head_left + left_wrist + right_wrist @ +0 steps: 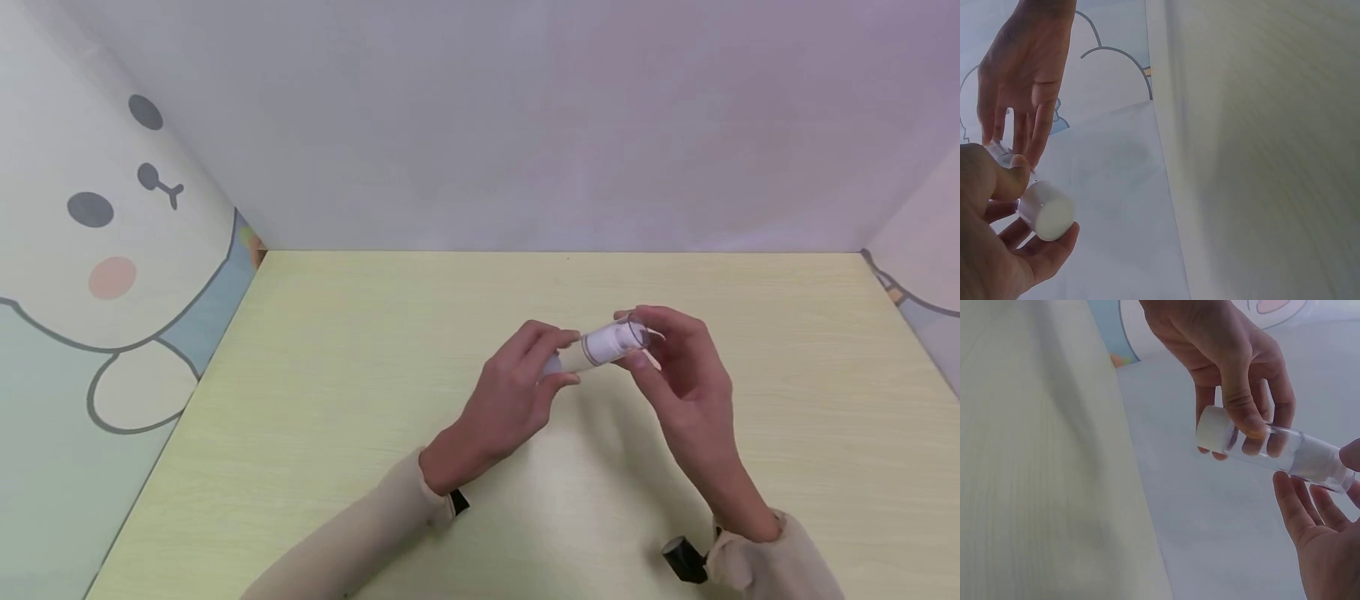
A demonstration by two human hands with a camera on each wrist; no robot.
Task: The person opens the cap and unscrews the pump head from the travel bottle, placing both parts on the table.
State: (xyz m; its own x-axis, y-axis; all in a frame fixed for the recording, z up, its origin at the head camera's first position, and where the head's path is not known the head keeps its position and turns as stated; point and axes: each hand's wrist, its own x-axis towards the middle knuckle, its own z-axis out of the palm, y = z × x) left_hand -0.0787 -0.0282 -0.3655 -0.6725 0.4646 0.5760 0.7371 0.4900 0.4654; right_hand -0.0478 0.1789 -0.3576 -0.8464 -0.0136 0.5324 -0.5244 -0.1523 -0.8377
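A slim clear plastic bottle (576, 357) is held tilted above the table, its far end higher. It has a white base (1055, 219) and, at the other end, a white collar (1315, 459) under a see-through cap (639, 330). My left hand (517, 379) grips the body near the base, thumb on one side and fingers on the other. The capped end sits between the thumb and fingers of my right hand (686, 375), which pinches it. Part of the cap is hidden by the right fingers in the head view.
Beneath the hands is a pale wood-grain table (337, 350). A plain light wall (480, 125) rises behind it, and a side panel with a cartoon animal (150, 275) stands at the left. Black camera mounts (684, 558) show at the wrists.
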